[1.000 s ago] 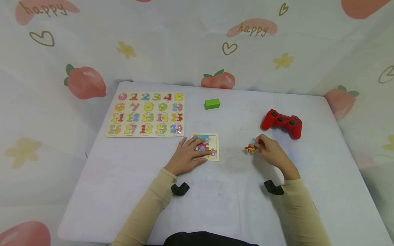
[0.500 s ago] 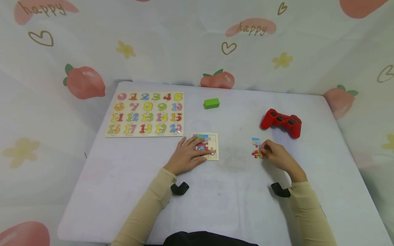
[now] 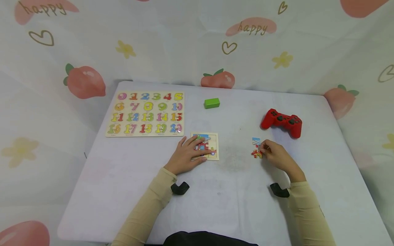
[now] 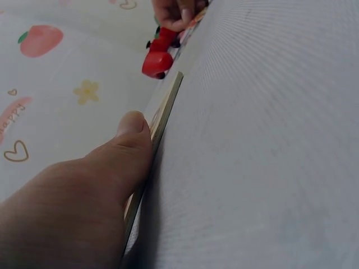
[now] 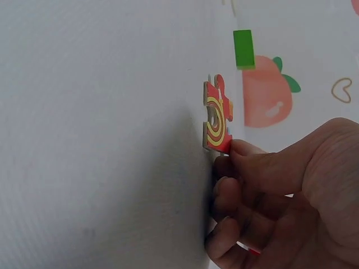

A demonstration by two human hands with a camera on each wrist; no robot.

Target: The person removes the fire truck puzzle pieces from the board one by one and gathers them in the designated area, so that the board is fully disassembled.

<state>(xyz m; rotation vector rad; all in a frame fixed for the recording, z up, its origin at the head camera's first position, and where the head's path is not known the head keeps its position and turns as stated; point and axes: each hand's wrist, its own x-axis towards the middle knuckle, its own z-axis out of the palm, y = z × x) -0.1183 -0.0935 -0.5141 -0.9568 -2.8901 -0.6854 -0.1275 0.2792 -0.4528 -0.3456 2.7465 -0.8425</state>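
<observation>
So the left hand (image 3: 186, 157) is lying on the small puzzle board (image 3: 217, 147), fingers spread and pretty straight, not gripping anything. My guess is it's there as a paperweight so the board doesn't skate around in the middle of the table (image 3: 227, 212).

The right hand (image 3: 278, 155) has thumb and fingertip closed in a pinch on one edge of the red puzzle piece (image 5: 216, 120), the one with yellow rings. Holding it by the edge leaves the printed side and most of the outline showing, which probably makes turning it easier. That piece is to the right of the board, well apart from it, towards the table's right edge; can't tell if it's touching the tabletop. The blue piece (image 3: 255, 141) lies just past it on the far-edge side.

Other stuff: the red controller (image 3: 281, 123) sits beyond the right hand towards the far right corner, not on the line between piece and board. Number board (image 3: 155, 112) by the far left corner, green block (image 3: 212, 103) near the far edge. Main obstacle imo is the left hand itself, since it hides a good chunk of the board's picture.
</observation>
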